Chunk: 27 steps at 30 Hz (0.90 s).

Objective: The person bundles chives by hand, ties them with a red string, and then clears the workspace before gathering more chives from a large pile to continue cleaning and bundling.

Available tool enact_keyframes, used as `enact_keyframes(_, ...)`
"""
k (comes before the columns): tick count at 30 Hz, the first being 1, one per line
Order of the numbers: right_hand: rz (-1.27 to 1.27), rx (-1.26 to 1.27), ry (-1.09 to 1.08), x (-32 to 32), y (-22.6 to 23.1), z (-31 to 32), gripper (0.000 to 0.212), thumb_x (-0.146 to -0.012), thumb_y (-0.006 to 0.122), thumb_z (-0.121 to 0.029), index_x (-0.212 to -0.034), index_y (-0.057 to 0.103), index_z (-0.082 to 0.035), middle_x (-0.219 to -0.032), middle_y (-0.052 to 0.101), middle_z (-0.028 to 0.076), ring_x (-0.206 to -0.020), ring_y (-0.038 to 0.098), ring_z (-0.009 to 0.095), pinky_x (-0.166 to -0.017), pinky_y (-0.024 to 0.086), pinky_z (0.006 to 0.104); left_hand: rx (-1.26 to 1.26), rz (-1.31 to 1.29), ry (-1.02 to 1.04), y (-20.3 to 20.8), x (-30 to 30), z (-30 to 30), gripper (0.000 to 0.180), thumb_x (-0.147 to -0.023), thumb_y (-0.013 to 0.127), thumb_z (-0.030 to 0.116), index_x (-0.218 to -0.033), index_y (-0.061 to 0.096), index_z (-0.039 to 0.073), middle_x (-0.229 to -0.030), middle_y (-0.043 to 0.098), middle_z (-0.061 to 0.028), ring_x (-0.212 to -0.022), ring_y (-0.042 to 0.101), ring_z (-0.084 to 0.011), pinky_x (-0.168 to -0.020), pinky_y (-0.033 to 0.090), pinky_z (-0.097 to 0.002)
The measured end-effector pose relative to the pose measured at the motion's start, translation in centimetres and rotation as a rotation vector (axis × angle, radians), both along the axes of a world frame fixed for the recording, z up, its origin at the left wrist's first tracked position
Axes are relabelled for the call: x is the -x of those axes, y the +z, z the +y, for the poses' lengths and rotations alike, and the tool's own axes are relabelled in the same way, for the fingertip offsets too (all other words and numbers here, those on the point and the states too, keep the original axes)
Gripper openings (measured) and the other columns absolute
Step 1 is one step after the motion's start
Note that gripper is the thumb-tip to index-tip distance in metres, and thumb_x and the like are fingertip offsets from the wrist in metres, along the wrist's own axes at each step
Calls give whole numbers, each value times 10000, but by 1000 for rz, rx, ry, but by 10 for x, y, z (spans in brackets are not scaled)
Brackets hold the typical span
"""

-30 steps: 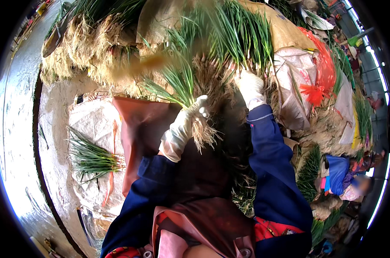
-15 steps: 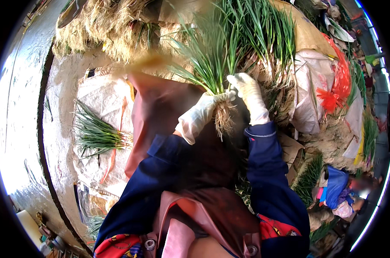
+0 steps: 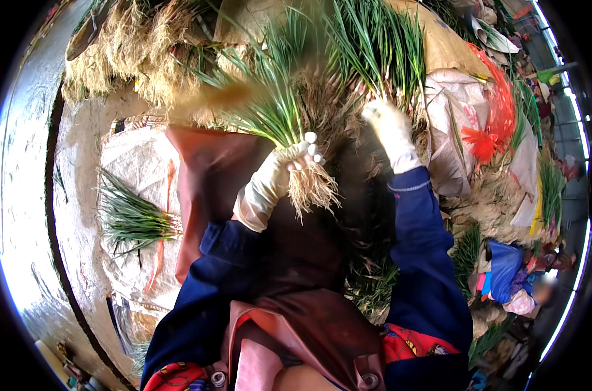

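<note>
My gloved left hand (image 3: 273, 179) is closed around a bunch of green onions (image 3: 280, 120), its green tops pointing up and away and its pale, stringy roots hanging below the fist. Its white fingertips curl over the stems near the root end. My gloved right hand (image 3: 388, 130) is apart from the bunch, at the root ends of a larger pile of green onions (image 3: 377, 49). Motion smears its fingertips, so whether they grip a stalk is unclear. A brown apron (image 3: 205, 163) spreads beneath the left hand.
A separate bundle of green onions (image 3: 136, 218) lies on pale sacking (image 3: 130, 156) at the left. Dry root clumps (image 3: 146, 58) are heaped at the far left. Red plastic ties (image 3: 495, 124) hang over a whitish sack (image 3: 446, 117) at the right. Another person (image 3: 508, 274) is at the far right.
My hands have drawn apart. The left has moved left and nearer to me with the bunch, while the right has moved right to the pile. The whole view has shifted slightly.
</note>
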State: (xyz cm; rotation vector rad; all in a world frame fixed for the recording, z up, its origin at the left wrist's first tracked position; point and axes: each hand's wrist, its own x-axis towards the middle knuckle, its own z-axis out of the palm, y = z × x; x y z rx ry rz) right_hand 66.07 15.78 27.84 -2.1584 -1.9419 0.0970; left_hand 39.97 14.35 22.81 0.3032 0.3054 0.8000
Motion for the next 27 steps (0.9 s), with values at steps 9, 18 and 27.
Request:
enact_keyframes(9,211,174,-214,-55,-14,70,203,-749,690,-294,-830,651,-112,-775,648,84,-714,623,248,-613,477,360,57,45,-19,-8,-11,5,308,-877,572,161,-1148,565,14,-769,566,11,-743,546,-108,-789,470,-312)
enact_keyframes(18,970,186,-9,-48,-14,17,137,-824,635,-141,-916,624,-39,-761,620,-8,-661,552,74,-598,439,223,-4,217,43,-1,-17,4,305,-831,636,153,-1095,607,2,-845,629,-18,-733,553,-78,-645,419,-179)
enact_keyframes(27,-110,45,-149,-10,18,39,217,-775,622,-337,-806,631,-123,-849,604,66,-737,600,241,-666,465,364,-86,252,26,0,-18,5,325,-833,627,181,-1108,608,9,-879,633,-10,-717,527,-59,-621,374,-162)
